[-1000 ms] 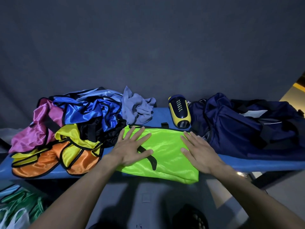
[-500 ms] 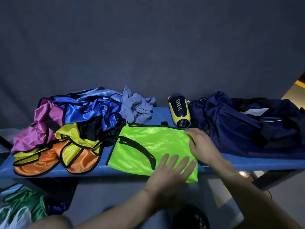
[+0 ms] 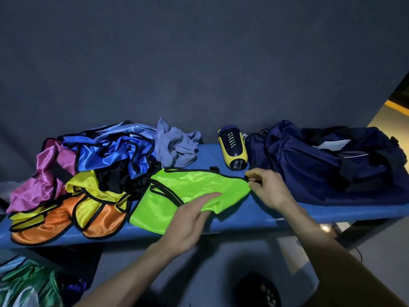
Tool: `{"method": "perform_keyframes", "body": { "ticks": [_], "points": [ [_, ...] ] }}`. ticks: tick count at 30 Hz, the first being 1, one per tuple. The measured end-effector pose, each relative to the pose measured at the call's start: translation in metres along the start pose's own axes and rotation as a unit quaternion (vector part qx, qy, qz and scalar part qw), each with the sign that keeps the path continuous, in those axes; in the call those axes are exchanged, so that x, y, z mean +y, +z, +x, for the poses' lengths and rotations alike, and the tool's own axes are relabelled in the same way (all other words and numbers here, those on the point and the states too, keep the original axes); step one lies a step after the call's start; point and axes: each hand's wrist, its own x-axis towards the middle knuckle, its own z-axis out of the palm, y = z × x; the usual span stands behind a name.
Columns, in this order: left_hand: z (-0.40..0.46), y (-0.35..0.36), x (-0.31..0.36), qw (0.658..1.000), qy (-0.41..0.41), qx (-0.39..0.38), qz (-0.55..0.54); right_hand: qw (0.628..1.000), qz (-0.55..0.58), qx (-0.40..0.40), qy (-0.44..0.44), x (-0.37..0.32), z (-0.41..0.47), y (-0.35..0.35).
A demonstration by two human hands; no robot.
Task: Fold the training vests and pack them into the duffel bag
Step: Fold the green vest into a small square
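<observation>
A neon green vest (image 3: 194,187) with black trim lies on the blue bench (image 3: 276,214) in front of me. My left hand (image 3: 188,220) has its fingers slid under the vest's lower right corner, lifting the cloth over them. My right hand (image 3: 269,188) pinches the vest's upper right corner at the black trim. The navy duffel bag (image 3: 332,162) sits on the bench at the right, just beyond my right hand. A heap of vests in blue (image 3: 106,151), pink (image 3: 44,173), yellow (image 3: 93,189) and orange (image 3: 55,222) fills the bench's left part.
A crumpled grey cloth (image 3: 174,145) lies behind the green vest. A navy and yellow bottle (image 3: 233,149) lies on its side between the cloth and the bag. Green fabric (image 3: 28,282) lies on the floor at the lower left. A dark wall stands behind the bench.
My left hand moved from flat on the vest's left part to its lower right corner and lifted the cloth. My right hand curled onto the upper right corner.
</observation>
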Motion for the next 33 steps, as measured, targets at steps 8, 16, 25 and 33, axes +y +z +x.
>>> {"method": "perform_keyframes", "body": {
  "ticks": [8, 16, 25, 33],
  "points": [
    [-0.006, -0.011, -0.011, 0.969, -0.184, 0.049, -0.155, 0.982, 0.135, 0.098, 0.085, -0.001, -0.021, -0.002],
    [-0.006, -0.014, 0.008, 0.969, -0.157, 0.050, -0.186, 0.929, 0.312, 0.047, 0.193, -0.015, -0.032, 0.009],
    [-0.008, -0.019, 0.007, 0.970, -0.139, 0.033, -0.196, 0.945, 0.255, 0.048, 0.199, -0.024, -0.023, 0.023],
    [0.004, -0.035, 0.007, 0.932, -0.151, 0.126, -0.303, 0.856, 0.464, -0.023, 0.225, -0.022, -0.018, 0.001]
  ]
}}
